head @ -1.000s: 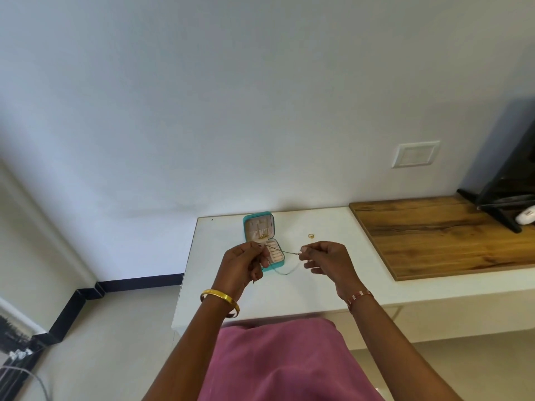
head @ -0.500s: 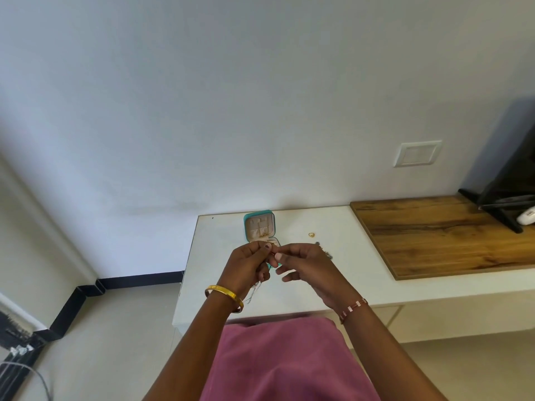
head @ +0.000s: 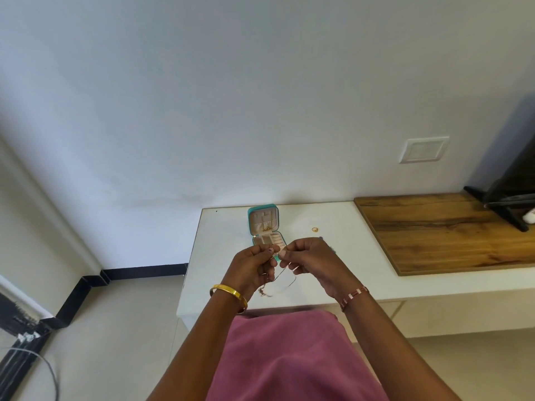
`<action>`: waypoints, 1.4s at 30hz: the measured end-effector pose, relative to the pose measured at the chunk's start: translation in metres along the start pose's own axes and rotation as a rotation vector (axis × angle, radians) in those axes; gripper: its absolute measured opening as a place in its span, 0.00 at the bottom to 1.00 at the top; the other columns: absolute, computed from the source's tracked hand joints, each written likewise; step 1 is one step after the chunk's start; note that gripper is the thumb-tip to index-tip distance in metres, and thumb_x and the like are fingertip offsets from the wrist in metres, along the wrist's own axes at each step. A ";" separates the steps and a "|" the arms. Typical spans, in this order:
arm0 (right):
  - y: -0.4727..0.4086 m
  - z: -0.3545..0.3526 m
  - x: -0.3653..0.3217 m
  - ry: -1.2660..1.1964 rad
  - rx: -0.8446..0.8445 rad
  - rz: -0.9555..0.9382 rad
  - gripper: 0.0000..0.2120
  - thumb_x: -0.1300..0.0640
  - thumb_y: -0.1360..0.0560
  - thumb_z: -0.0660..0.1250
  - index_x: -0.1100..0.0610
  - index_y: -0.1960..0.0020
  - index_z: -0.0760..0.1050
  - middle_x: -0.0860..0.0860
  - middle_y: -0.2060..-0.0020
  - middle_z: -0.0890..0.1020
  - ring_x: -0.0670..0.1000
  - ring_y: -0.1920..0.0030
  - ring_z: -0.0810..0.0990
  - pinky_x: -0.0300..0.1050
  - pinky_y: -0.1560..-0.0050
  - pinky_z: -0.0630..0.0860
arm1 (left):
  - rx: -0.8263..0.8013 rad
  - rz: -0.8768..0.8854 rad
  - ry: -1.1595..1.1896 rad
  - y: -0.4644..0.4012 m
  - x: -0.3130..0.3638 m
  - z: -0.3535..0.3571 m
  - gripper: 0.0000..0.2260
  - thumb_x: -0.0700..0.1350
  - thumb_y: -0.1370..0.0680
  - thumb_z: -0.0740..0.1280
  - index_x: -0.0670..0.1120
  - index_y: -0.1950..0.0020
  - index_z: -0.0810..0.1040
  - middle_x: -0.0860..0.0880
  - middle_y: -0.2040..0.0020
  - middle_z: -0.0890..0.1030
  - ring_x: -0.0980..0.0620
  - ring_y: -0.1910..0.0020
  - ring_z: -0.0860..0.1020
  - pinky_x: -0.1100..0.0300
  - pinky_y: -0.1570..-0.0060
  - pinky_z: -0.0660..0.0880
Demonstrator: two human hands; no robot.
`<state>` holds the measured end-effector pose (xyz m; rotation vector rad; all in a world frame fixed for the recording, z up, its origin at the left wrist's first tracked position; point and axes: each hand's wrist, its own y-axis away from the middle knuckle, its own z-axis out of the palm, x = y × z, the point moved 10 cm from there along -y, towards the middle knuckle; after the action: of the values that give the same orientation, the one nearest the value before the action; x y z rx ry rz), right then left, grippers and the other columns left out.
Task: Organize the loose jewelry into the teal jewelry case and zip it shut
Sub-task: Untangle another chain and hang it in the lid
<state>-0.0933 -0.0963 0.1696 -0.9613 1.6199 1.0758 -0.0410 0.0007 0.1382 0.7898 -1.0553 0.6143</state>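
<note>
The chain hangs in a thin loop between the two hands, just above the near part of the desk. Its upper ends run up into the fingertips, and its lower end trails to a small clump of links near the left wrist. The left hand pinches one end with thumb and forefinger, the other fingers curled in. The right hand pinches the other end in the same way, its fingers almost touching those of the left. Both hands are raised in front of the case, hiding its near edge.

The case lies open on the white desk, teal outside and pale pink inside, its lid tilted back toward the wall. A small gold piece sits in the lid's lower part; what kind it is cannot be told. The base shows a few compartments and ribbed slots.

A gold ring lies loose on the desk, to the right of the case and apart from it. Just beside the right hand something small and dark peeks out, too hidden to name.

A gold bangle circles the left wrist, a red and white bracelet the right. Further right a wooden board lies on the desk.
</note>
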 end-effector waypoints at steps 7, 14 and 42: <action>-0.003 0.016 -0.001 -0.037 -0.123 0.032 0.10 0.60 0.23 0.61 0.56 0.63 0.75 0.52 0.72 0.77 0.47 0.71 0.72 0.38 0.66 0.70 | 0.063 -0.086 -0.043 -0.002 -0.011 -0.007 0.07 0.40 0.23 0.62 0.40 0.47 0.74 0.44 0.66 0.78 0.51 0.68 0.78 0.60 0.63 0.78; -0.003 0.015 -0.023 0.171 -0.107 -0.067 0.08 0.61 0.25 0.64 0.58 0.63 0.74 0.50 0.74 0.72 0.43 0.75 0.69 0.34 0.71 0.67 | 0.008 0.014 -0.313 -0.001 0.007 0.002 0.09 0.33 0.26 0.59 0.41 0.50 0.75 0.42 0.51 0.78 0.46 0.50 0.76 0.56 0.52 0.76; -0.011 0.004 0.003 -0.620 -0.125 -0.023 0.08 0.60 0.28 0.64 0.58 0.64 0.79 0.49 0.78 0.71 0.46 0.73 0.68 0.40 0.64 0.72 | -0.002 0.058 0.538 0.005 0.020 -0.010 0.12 0.43 0.22 0.57 0.44 0.63 0.73 0.52 0.80 0.63 0.56 0.79 0.64 0.63 0.67 0.76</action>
<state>-0.0827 -0.0959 0.1640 -0.6309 1.0407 1.3110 -0.0323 0.0137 0.1550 0.5472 -0.5852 0.8190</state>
